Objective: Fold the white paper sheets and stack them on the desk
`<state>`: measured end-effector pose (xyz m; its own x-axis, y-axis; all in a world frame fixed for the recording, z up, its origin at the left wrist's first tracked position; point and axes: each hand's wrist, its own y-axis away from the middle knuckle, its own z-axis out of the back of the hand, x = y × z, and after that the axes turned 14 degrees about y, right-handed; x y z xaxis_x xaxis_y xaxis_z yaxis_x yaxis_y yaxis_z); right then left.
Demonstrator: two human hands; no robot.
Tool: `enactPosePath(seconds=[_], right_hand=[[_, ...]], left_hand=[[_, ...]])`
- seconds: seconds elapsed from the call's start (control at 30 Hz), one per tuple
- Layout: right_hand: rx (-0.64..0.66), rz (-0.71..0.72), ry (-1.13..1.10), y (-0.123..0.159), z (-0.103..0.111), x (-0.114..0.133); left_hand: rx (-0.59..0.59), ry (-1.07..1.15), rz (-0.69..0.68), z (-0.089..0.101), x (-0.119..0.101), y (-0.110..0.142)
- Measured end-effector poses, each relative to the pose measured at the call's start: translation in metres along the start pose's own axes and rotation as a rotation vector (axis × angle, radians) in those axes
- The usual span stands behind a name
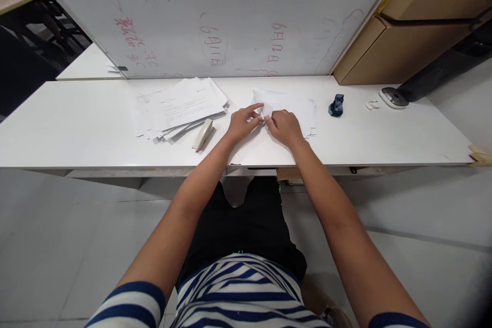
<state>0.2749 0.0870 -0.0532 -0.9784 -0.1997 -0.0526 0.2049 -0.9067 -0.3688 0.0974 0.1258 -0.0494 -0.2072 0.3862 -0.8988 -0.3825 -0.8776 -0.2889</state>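
Observation:
My left hand (244, 122) and my right hand (285, 126) meet over the white desk, both closed at the lifted corner of a sheet of paper (265, 109). That corner is bent up between the fingertips. The rest of the paper (302, 107) lies flat on the desk, partly under my right hand. Left of my left hand, a stapler (203, 135) rests on the desk beside a loose stack of printed sheets (188, 105). The exact finger contact on the paper is partly hidden.
A whiteboard (246, 20) with red writing stands along the desk's (96, 123) back edge. On the right lie a dark blue strap-like item (336, 105), small white earbuds (371, 105) and a computer mouse (393, 98). Cardboard boxes (369, 51) stand at the back right.

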Motion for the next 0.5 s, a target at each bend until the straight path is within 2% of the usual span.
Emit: enactPosePath(seconds=[0.23,0.4,0.5], right_hand=[[-0.04,-0.08,-0.005,-0.003,-0.005,0.01],[-0.164,-0.261,0.048,-0.003,-0.01,0.002],[-0.24,-0.355,0.058,0.003,0.002,-0.004]], left_hand=[[-0.004,-0.014,-0.012,0.0,-0.001,0.0],[-0.168,-0.13,0.037,0.002,-0.007,0.003],[-0.254,-0.209,0.026,0.0,-0.02,0.009]])
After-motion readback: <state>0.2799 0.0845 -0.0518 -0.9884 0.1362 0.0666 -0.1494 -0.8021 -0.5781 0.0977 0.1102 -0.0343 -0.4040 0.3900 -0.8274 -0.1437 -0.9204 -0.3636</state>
